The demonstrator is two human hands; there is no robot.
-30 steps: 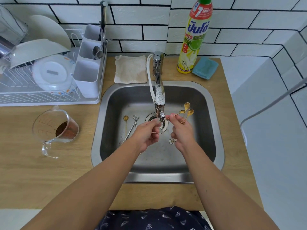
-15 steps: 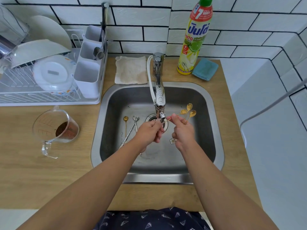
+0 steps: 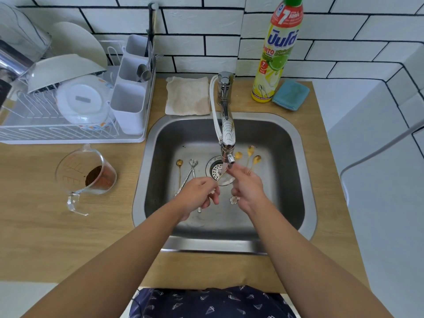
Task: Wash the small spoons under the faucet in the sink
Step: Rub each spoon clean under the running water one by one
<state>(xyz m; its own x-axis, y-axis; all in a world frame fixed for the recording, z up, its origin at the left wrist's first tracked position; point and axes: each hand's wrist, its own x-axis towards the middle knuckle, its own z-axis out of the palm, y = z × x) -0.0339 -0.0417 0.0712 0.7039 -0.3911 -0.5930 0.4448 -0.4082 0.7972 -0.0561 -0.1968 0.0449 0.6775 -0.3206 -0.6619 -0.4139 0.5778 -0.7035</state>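
My right hand (image 3: pixel 249 190) grips three small gold spoons (image 3: pixel 251 158) by their handles, bowls fanned up to the right of the faucet (image 3: pixel 227 134); a flower-shaped handle end shows below the hand. Water runs from the spout (image 3: pixel 229 160) onto my right fingers. My left hand (image 3: pixel 199 196) sits just left of the stream with fingers curled, seemingly pinching a thin gold spoon handle. One gold spoon (image 3: pixel 179 168) and two silver spoons (image 3: pixel 191 171) lie on the sink floor (image 3: pixel 263 198) to the left of the drain (image 3: pixel 214 169).
A dish rack (image 3: pixel 68 125) with plates and a cutlery caddy stands at the back left. A glass measuring cup (image 3: pixel 88 177) with brown powder is on the wooden counter. Behind the sink lie a beige cloth (image 3: pixel 187 96), a dish soap bottle (image 3: pixel 277 53) and a blue sponge (image 3: pixel 290 95).
My left hand has drawn back down and to the left, away from the spout. My right hand stays under the running water with the gold spoons.
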